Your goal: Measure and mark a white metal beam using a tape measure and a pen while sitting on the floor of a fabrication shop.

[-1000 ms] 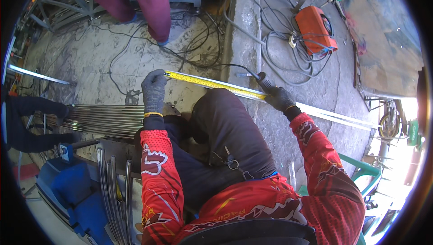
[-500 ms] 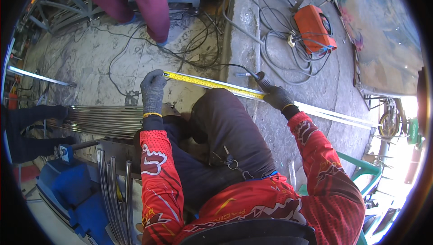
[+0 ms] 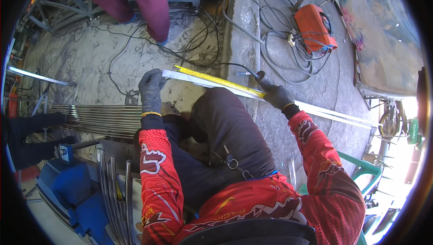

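Observation:
My left hand (image 3: 152, 91), in a dark grey glove, has its fingers closed at the left end of a long, pale metal bar (image 3: 315, 112). The bar slants across above my knee, toward the right. Along its far edge runs a yellow tape measure blade (image 3: 216, 82); its free tip lies just right of my left fingers, apart from them. My right hand (image 3: 278, 98), gloved too, is closed around the tape and bar; any tape case is hidden there. Just beyond this hand sits a black handle (image 3: 263, 79) with a cable.
A bundle of shiny metal tubes (image 3: 103, 121) lies at left, near another person's dark-clothed legs (image 3: 34, 141). A person in maroon trousers (image 3: 146, 6) stands ahead. An orange machine (image 3: 314, 28) with coiled cables is at far right. Blue equipment (image 3: 72, 186) stands at lower left.
The tape's tip has come away from my left fingers and shifted right along the bar, baring the bar's end. My right hand has stayed about where it was.

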Demonstrator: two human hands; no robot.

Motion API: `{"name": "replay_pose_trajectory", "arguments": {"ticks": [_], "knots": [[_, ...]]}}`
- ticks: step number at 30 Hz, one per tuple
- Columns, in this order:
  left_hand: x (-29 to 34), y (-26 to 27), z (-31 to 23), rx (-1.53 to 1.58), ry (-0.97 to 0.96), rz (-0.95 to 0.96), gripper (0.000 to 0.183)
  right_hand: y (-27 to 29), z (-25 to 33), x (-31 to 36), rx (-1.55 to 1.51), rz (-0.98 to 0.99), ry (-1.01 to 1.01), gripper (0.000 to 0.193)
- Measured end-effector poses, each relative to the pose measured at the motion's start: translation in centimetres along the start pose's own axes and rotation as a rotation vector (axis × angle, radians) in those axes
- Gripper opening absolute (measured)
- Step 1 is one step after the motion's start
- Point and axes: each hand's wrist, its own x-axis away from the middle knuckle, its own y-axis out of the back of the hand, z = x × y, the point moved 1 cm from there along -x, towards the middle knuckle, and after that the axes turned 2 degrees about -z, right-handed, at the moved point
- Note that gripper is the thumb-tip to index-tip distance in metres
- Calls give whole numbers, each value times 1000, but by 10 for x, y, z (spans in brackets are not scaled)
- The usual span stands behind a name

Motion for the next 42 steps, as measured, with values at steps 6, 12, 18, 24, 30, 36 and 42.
{"name": "replay_pose_trajectory", "arguments": {"ticks": [6, 12, 18, 24, 30, 36, 42], "knots": [[-4, 0, 7, -111, -74, 29, 16, -5, -6, -3, -12, -19, -5, 44], [-4, 3, 10, -221, -181, 95, 15, -5, -5, -3, -5, -29, 8, 44], [12, -15, -8, -908, -765, -100, 23, -4, -5, -1, -18, -15, -2, 44], [44, -61, -16, -1280, -841, 117, 51, -1, -4, 2, -1, -20, -1, 45], [63, -77, -3, -1557, -711, 250, 54, 7, 8, 7, -18, -7, -33, 45], [63, -78, 2, -1521, -754, 299, 48, 4, 1, 4, 1, -14, -13, 44], [54, -71, 14, -1466, -765, 290, 45, 5, 10, 5, 9, -17, 3, 43]]}}
